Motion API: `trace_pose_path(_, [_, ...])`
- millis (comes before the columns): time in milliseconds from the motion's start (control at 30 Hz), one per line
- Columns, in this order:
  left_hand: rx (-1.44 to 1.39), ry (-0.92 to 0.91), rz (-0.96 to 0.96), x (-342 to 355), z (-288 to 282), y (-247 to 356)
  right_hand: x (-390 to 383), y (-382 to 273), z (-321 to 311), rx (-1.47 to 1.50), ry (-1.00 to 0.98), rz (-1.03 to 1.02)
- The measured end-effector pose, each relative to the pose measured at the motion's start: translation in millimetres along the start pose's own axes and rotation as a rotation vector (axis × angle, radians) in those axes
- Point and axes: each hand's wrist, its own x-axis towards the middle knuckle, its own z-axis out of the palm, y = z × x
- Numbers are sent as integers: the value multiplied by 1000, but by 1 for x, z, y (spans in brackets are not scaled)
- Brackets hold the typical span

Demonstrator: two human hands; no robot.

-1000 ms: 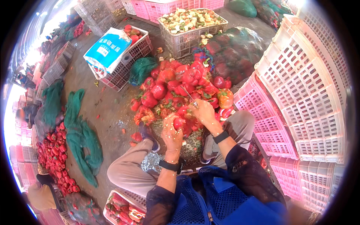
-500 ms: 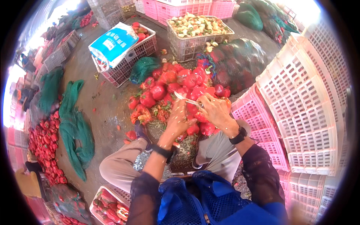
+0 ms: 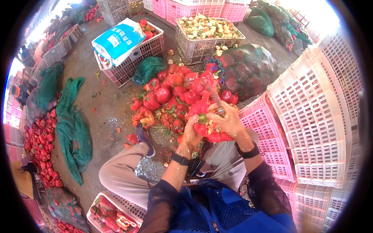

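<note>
The left hand (image 3: 191, 135) has its fingers closed around a red bell pepper (image 3: 200, 129) with a green stem, held low over the near edge of a heap of peppers, between the person's knees. The right hand (image 3: 228, 119) grips a small knife (image 3: 218, 101), whose blade points up and away from the person and is blurred; the fingers of this hand are close against the same pepper, though exactly where they touch it cannot be told. Pale flecks dot both hands, and each wrist wears a dark band (image 3: 248, 151).

The pepper heap (image 3: 171, 91) spreads over the wet, littered floor (image 3: 110, 106) just beyond the hands, some of its peppers whole and some torn open. At its far left lies a bunched green net (image 3: 149, 70), and at its far right a bulging mesh sack (image 3: 248, 69) full of dark red peppers. Behind the heap stands a grey plastic crate (image 3: 191, 51) piled with pale pepper cores; to the left of that, a second crate (image 3: 134, 66) of peppers carries a blue and white bag (image 3: 118, 40).

On the person's right, a pink crate (image 3: 268, 134) stands beside tall white crates (image 3: 312, 116). By the person's left thigh, a white crate of red peppers (image 3: 113, 217) sits on the floor. Farther left lie a long green net (image 3: 74, 134) and a strip of loose peppers (image 3: 40, 145), with part of another person (image 3: 22, 178) at the rim.
</note>
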Motion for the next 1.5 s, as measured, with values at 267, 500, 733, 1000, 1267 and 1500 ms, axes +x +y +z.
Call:
trace_pose_path(267, [241, 118, 143, 3, 0, -4, -11, 6, 11, 319, -81, 238])
trace_pose_path(500, [304, 22, -109, -6, -5, 19, -11, 14, 25, 351, -79, 225])
trace_pose_path(733, [860, 300, 358, -11, 37, 40, -3, 30, 33, -134, 148, -18])
trace_pose_path(1000, [217, 230, 121, -16, 1, 23, 11, 36, 25, 31, 64, -131])
trace_pose_path(1267, [-57, 19, 95, -15, 19, 22, -5, 32, 29, 607, -77, 167])
trace_pose_path(1500, [-312, 330, 214, -16, -33, 18, 2, 29, -2, 765, 211, 2])
